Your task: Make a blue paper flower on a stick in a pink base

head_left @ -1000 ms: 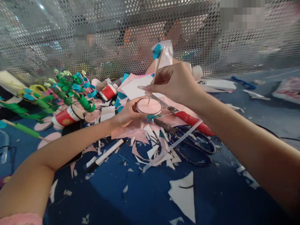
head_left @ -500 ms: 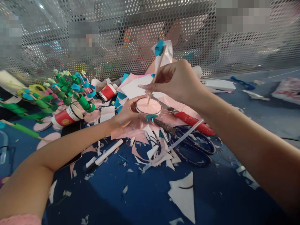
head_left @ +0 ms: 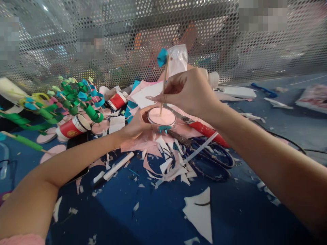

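My left hand [head_left: 136,124] grips the side of a small cup [head_left: 161,117] capped with a round pink paper disc, held above the paper scraps. My right hand [head_left: 190,90] pinches a thin wooden stick [head_left: 165,81] that stands nearly upright with its lower tip on the middle of the pink disc. A blue paper curl [head_left: 161,56] sits at the stick's top end. Another blue paper piece [head_left: 164,128] hangs at the cup's front edge.
Blue tabletop [head_left: 143,211] littered with pink and white scraps. Red-handled tool [head_left: 208,133] and dark scissors [head_left: 212,160] lie right of the cup. Sticks with green and blue curls [head_left: 68,98] and red cups [head_left: 73,126] at left. White marker [head_left: 113,169] near centre. Perforated metal screen [head_left: 127,41] behind.
The stick has tilted from leaning right to nearly upright, its blue-curled top swinging left. The cup and my left hand have stayed in place.
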Motion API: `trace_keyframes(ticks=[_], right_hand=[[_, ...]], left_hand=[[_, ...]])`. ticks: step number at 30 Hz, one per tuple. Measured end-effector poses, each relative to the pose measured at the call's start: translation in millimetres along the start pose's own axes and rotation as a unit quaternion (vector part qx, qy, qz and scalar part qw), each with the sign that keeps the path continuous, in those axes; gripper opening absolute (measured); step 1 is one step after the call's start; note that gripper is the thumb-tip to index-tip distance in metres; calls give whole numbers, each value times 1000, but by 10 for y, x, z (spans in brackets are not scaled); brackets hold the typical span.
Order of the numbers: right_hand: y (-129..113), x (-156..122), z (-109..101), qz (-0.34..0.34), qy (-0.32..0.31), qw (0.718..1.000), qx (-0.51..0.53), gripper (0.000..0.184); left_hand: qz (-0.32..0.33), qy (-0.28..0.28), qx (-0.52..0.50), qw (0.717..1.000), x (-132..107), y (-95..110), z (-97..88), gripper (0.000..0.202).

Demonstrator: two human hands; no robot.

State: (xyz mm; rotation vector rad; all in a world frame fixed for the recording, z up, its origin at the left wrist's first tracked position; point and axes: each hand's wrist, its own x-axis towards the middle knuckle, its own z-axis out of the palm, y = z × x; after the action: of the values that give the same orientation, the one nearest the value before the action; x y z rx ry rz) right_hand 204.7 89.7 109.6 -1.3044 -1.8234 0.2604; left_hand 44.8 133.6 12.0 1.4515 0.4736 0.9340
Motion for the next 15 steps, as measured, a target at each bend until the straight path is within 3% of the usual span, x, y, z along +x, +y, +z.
trace_keyframes(ticks=[9, 15], right_hand=[[-48, -54, 59, 0, -38, 999, 15, 22], [-4, -14, 4, 0, 1, 1000, -2, 27]], left_hand=[[7, -11, 12, 1000, 18, 12, 35, 53], [4, 11, 8, 1000, 14, 33, 39, 67]])
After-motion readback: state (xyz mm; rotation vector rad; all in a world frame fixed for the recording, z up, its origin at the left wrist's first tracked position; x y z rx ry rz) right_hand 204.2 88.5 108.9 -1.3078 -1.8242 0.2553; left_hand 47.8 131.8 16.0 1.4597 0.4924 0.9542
